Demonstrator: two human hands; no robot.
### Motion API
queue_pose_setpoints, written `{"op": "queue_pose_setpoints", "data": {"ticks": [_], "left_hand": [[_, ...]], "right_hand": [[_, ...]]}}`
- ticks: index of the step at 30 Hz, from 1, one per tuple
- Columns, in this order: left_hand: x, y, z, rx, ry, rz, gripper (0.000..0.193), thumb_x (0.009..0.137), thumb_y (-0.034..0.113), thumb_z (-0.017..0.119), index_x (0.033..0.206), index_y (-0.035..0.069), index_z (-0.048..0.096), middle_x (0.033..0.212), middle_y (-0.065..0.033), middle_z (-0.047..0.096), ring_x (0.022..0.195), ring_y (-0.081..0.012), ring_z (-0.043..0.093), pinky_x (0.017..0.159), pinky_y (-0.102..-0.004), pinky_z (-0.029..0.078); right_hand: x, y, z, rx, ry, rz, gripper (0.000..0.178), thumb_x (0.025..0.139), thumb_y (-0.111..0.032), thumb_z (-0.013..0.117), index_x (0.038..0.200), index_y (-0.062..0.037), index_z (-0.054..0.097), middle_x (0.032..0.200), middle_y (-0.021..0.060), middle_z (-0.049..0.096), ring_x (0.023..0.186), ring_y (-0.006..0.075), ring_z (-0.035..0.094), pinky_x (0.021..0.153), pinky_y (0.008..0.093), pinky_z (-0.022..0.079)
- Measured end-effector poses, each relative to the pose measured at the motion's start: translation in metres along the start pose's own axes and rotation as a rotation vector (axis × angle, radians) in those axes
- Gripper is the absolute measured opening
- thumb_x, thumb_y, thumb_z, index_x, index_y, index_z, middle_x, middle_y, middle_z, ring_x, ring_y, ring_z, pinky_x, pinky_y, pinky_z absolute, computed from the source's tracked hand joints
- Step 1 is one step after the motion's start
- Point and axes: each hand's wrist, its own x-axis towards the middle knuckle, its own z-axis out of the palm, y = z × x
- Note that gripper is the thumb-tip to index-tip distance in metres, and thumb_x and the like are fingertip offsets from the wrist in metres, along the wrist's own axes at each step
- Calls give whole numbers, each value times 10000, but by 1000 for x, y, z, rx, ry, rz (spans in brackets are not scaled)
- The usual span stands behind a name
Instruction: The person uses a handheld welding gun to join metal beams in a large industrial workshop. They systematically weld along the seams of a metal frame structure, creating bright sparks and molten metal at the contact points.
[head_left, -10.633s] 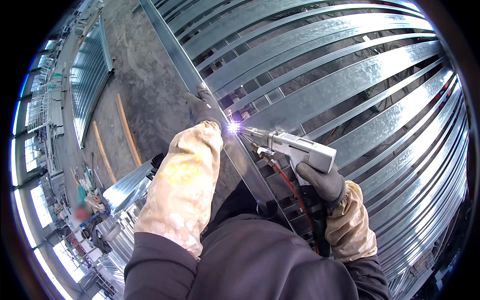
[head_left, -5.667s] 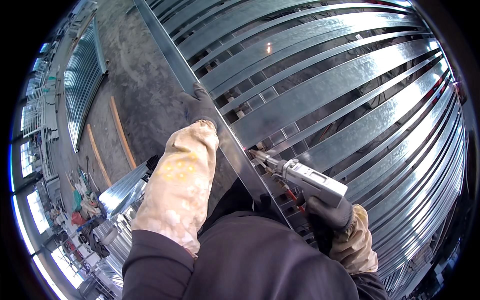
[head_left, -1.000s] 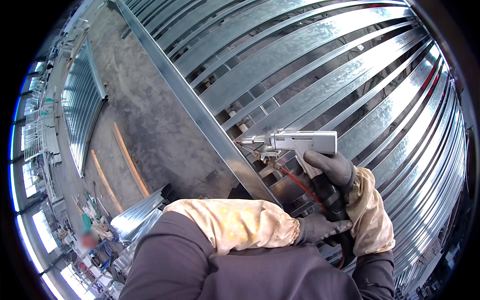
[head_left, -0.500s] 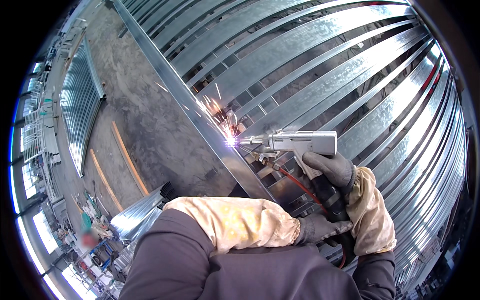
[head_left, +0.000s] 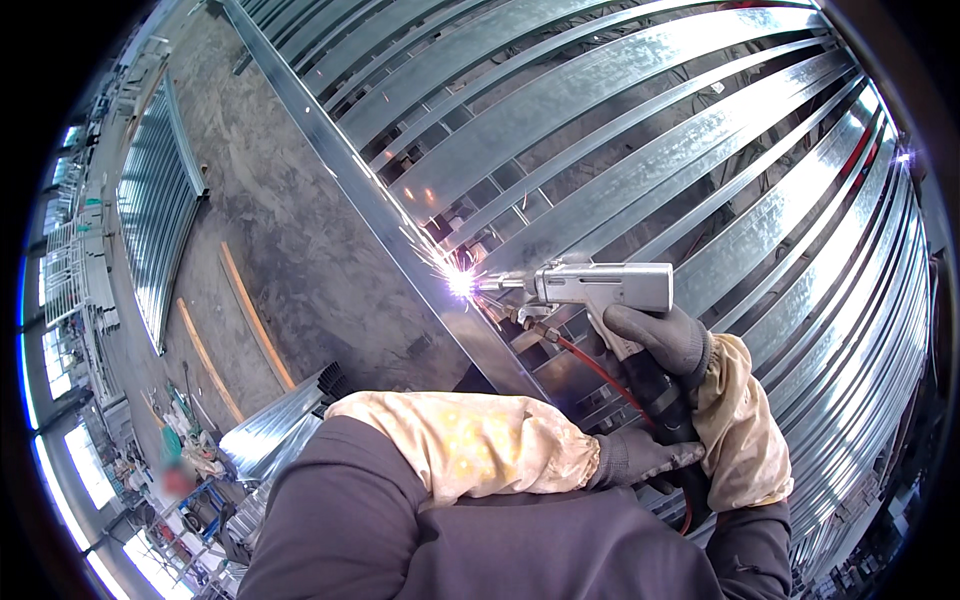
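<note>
Two wooden strips [head_left: 257,317] on floor [head_left: 310,260]; slatted metal panel [head_left: 156,205] near.

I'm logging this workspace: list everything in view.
Torch: one, silver-black, right of centre
Hose: one, red, beside torch handle
Sparks: many, white-violet, at torch tip
Rail: one, silver, diagonal beneath the sparks
Slats: many, silver, right of rail
Panel: one, silver, left floor
Planks: two, tan, left floor
Bars: several, silver, lower left
Clutter: uncounted, mixed colours, lower left
Windows: several, white, left edge
Glow: one, violet, right edge
Floor: one, grey, mostly left
Left hand: one, grey-gloved, at torch's lower end
Right hand: one, grey-gloved, gripping torch
Sleeve covers: two, beige, forearms
Clothed body: one, grey, bottom
</note>
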Motion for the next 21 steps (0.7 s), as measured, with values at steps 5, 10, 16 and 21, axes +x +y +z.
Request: {"op": "queue_pose_setpoints", "data": {"ticks": [5,10,16,21], "left_hand": [[-12,11,5,-17,-16,54,598,933,543,615,1264,45,605,1144,-83,659,1021,-184,640,841,-335,569],[-10,7,4,-73,-69,93,587,937,539,612,1274,59,604,1161,-78,657,1052,-190,632,856,-341,565],[-5,2,3,-56,-72,78,611,934,561,602,1296,69,598,1192,-87,654,1042,-191,640,876,-346,555],[-9,7,4,-4,-83,56,674,924,609,581,1319,64,587,1211,-102,651,1031,-200,649,891,-336,545]], "right_hand": [[-3,2,-3,18,11,45,417,922,-287,686,1217,4,642,1036,73,692,935,125,625,814,292,509],[-4,3,-2,33,26,74,422,915,-269,696,1232,3,635,1065,66,686,955,125,620,828,289,506],[-5,13,-3,24,31,-12,421,933,-269,677,1257,-7,614,1075,54,671,963,121,606,837,285,498],[-9,2,3,63,-27,-117,429,951,-278,653,1272,-3,580,1050,42,647,919,116,594,787,291,503]]}}
